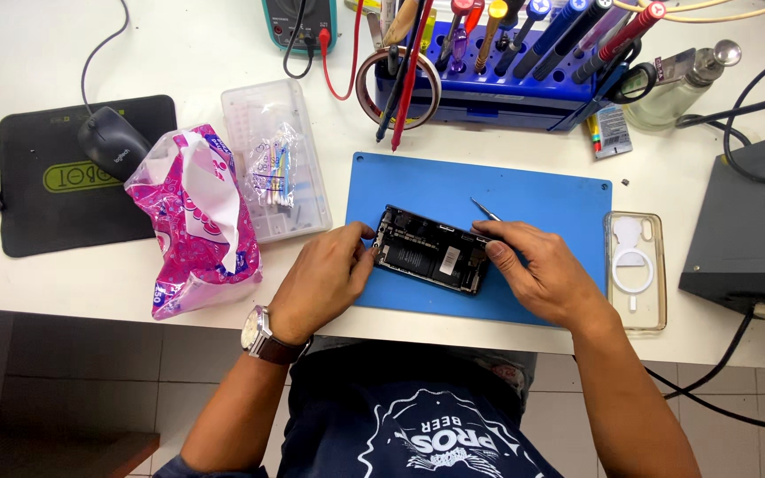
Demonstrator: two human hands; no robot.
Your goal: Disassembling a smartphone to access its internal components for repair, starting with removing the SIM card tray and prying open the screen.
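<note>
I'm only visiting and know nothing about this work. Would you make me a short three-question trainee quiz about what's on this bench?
1. True or false: the opened black phone with exposed parts lies on the blue rectangular work mat.
2. Which hand holds the thin metal tweezers? A) left B) right
3. What lies on the white table just right of the mat?

Key
1. True; the left hand steadies its end.
2. B, the right hand.
3. A clear phone case with a white ring.

Electronics repair workshop, blue work mat (524, 190), rack of screwdrivers (524, 53), multimeter (298, 22), white bench (205, 53)
</note>
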